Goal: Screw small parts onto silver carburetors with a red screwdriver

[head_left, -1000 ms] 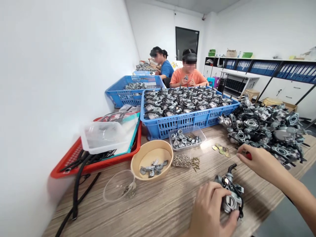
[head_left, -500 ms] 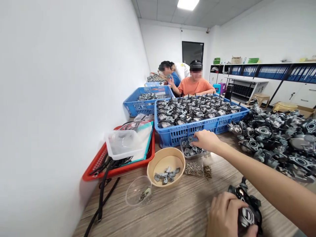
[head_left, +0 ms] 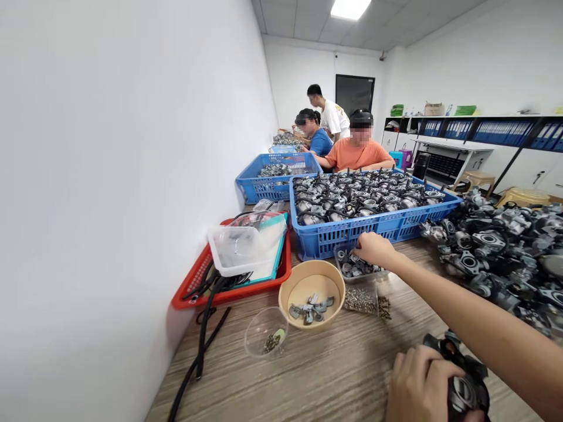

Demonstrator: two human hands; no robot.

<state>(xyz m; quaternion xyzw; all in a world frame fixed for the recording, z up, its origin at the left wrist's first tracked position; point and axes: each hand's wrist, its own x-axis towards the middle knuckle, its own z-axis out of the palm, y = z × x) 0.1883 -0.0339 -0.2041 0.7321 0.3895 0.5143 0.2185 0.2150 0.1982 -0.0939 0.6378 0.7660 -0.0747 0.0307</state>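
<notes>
At the bottom right, my left hand point(head_left: 424, 381) is wrapped around a black-and-silver carburetor point(head_left: 467, 394) just above the wood-grain table. My right arm stretches over it. My right hand point(head_left: 373, 249) reaches into a small clear tray point(head_left: 379, 275) of round grey metal parts point(head_left: 352, 266). Its fingers are bent together among the parts; their tips are hidden, so what they grip does not show. In front of that tray lies a clear container of small screws point(head_left: 360, 300), some spilling out at its right end. A beige round bowl point(head_left: 288, 310) with several grey metal pieces point(head_left: 310, 310) stands to the left.
Behind the tray stands a blue crate point(head_left: 334, 239) packed with carburetors; more are heaped at the right point(head_left: 488, 252). A red basket point(head_left: 233, 296) with black hoses and a clear cup point(head_left: 253, 346) are at the left. Another blue crate point(head_left: 257, 190) and several people are farther back.
The view has shifted, so the table things sit farther right. My right hand has dipped lower into the tray. My left hand still holds the carburetor. A person in white at the back stands more upright.
</notes>
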